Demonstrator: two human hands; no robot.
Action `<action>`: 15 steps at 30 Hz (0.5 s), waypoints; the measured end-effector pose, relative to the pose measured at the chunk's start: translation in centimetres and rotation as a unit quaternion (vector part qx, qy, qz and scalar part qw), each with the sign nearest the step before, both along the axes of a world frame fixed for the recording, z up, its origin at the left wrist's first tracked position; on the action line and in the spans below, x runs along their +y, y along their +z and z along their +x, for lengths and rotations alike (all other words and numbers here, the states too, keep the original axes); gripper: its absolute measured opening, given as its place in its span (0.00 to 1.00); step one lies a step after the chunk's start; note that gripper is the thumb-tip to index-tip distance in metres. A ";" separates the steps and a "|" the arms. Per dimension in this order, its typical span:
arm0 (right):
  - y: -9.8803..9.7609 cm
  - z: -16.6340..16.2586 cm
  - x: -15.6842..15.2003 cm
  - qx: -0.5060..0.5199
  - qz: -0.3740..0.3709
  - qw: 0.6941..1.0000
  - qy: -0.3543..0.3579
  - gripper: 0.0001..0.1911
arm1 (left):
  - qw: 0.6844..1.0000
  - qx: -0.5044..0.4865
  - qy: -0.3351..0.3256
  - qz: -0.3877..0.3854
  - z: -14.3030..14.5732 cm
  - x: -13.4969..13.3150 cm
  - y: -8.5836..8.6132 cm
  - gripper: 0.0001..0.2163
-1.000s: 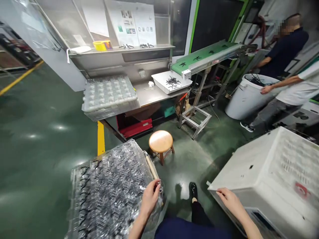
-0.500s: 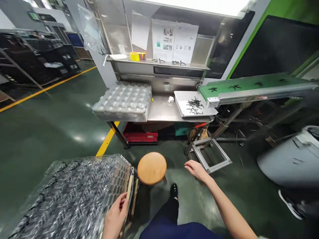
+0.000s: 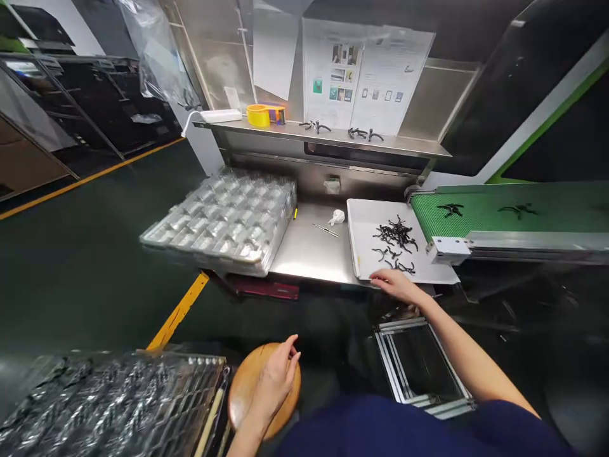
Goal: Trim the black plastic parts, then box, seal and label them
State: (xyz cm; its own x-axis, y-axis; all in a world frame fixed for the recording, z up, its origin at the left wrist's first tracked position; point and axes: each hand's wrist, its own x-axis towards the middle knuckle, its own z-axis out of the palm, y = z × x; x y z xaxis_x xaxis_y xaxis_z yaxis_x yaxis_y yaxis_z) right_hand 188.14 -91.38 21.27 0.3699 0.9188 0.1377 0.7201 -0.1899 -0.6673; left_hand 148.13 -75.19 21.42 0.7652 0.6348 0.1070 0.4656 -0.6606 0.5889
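My left hand rests on the round wooden stool low in the view, fingers loosely curled on its seat, holding nothing. My right hand reaches forward to the near edge of the white tray on the steel bench, fingers spread flat on its rim. Several small black parts lie in a heap in that tray, just beyond the fingertips.
A stack of clear blister trays sits on the left of the steel bench. A green conveyor carrying black parts ends over the white tray. Filled clear trays lie at lower left. A metal frame stands on the floor.
The view has moved closer to the bench. My left hand left the filled trays and came onto the stool; my right hand went forward to the white tray's edge.
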 end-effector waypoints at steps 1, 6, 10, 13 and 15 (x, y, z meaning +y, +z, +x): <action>0.3 2.9 1.5 -0.013 0.001 1.000 -0.008 0.16 | 1.000 0.002 0.009 0.008 1.6 1.0 -0.2 0.19; 2.6 15.2 12.1 -0.054 -0.003 0.998 -0.015 0.13 | 0.994 -0.008 0.111 0.013 8.5 3.7 -0.1 0.20; 4.4 22.7 22.0 -0.060 -0.004 0.998 -0.021 0.14 | 0.986 -0.021 0.165 -0.015 12.8 4.7 0.1 0.20; 5.0 27.1 28.9 -0.071 -0.004 0.997 -0.044 0.16 | 0.985 -0.031 0.169 -0.017 16.0 7.0 -0.6 0.20; 5.1 29.6 33.1 -0.079 -0.007 0.995 -0.066 0.17 | 0.988 -0.028 0.153 -0.016 18.7 9.5 -0.9 0.20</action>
